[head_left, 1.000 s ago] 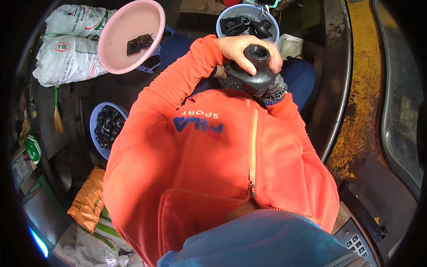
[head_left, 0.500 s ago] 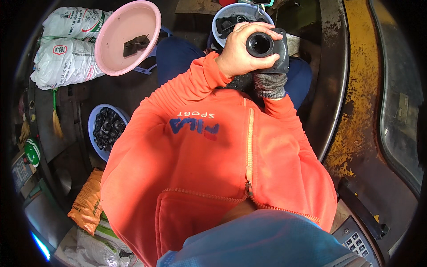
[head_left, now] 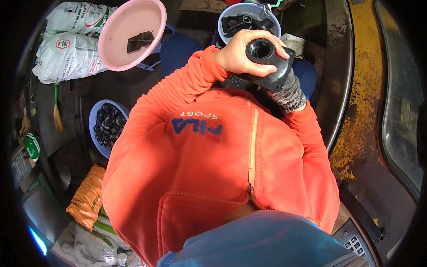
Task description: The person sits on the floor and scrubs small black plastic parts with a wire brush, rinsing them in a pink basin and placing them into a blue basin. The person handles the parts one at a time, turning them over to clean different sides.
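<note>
- Two white sacks with small printed labels lie at the far left, one above the other.
- A pink basin rests beside them, with a dark flat piece inside.
- A blue bowl lower down holds black parts; an orange bag lies below it.
- The left hand (bare) grips the black plastic part from above, just before a grey bucket.
- The right hand, in a grey knit glove, supports the part from under; its fingers are hidden.
</note>
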A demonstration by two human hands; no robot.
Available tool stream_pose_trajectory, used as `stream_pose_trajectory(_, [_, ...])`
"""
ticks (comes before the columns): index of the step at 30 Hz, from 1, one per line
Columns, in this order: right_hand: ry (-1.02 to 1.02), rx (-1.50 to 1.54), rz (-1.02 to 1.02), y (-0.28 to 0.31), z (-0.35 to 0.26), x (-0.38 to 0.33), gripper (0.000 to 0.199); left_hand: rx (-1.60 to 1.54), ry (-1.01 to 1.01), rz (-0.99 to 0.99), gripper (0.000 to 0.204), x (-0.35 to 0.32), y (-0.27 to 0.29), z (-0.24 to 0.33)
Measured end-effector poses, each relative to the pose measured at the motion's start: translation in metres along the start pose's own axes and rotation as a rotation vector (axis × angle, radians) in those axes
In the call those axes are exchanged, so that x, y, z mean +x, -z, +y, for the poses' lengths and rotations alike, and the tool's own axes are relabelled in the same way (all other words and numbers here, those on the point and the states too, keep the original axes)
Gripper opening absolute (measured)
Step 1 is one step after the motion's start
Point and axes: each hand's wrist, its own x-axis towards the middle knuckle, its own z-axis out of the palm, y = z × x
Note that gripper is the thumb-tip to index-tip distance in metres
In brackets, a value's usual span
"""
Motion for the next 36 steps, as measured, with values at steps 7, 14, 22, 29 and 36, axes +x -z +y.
stream_pose_trajectory(7, [-0.100, 0.176, -0.103, 0.000, -0.004, -0.012, 0.050, -0.204, 0.029, -0.205, 0.030, 0.003, 0.010, -0.006])
stream_pose_trajectory(14, [-0.229, 0.328, -0.109, 0.004, 0.000, -0.022, 0.047, -0.250, -0.002, -0.582, 0.045, 0.023, 0.026, -0.013])
stream_pose_trajectory(22, [-0.248, -0.072, 0.229, 0.002, 0.009, -0.015, 0.039, 0.259, 0.137, 0.137, 0.042, 0.010, 0.008, -0.003])
stream_pose_trajectory(29, [-0.192, -0.079, 0.337, -0.024, 0.013, -0.003, 0.042, 0.463, 0.120, 0.541, 0.037, -0.002, -0.035, -0.002])
stream_pose_trajectory(36, [-0.156, 0.126, 0.092, 0.003, -0.005, -0.001, 0.033, 0.260, 0.098, 0.193, 0.043, 0.001, -0.007, 0.003])
